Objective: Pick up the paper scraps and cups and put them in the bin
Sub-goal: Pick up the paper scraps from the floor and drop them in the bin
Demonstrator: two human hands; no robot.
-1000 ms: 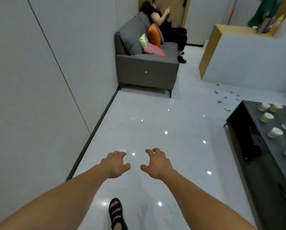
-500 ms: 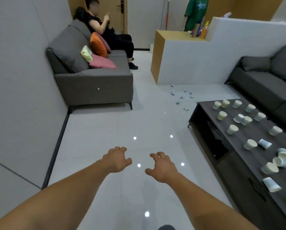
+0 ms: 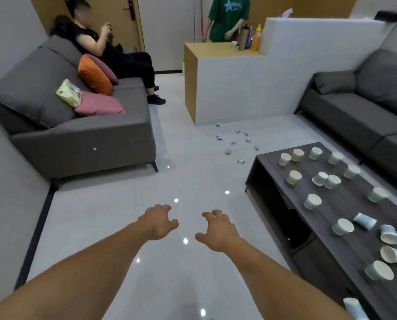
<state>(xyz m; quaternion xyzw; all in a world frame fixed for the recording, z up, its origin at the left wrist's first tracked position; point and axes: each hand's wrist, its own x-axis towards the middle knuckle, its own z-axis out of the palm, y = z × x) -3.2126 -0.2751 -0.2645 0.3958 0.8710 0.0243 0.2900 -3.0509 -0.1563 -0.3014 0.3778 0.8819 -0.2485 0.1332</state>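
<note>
Left hand (image 3: 158, 221) and right hand (image 3: 218, 230) extend over the bare floor (image 3: 128, 215), fingers spread and curled, holding nothing. Paper cups (image 3: 312, 201), some upright and some tipped over, cover the dark coffee table (image 3: 345, 209) at right. Paper scraps (image 3: 233, 143) lie on the floor beyond the table.

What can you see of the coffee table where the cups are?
The coffee table is a low, long, dark wood-grain unit standing on the pale floor at right, in front of a grey sofa. Its near side has an open shelf recess, then closed panels. Many paper cups are scattered over its top, some standing, several tipped on their sides. Its near end runs out of view. Neither hand touches it.
</note>
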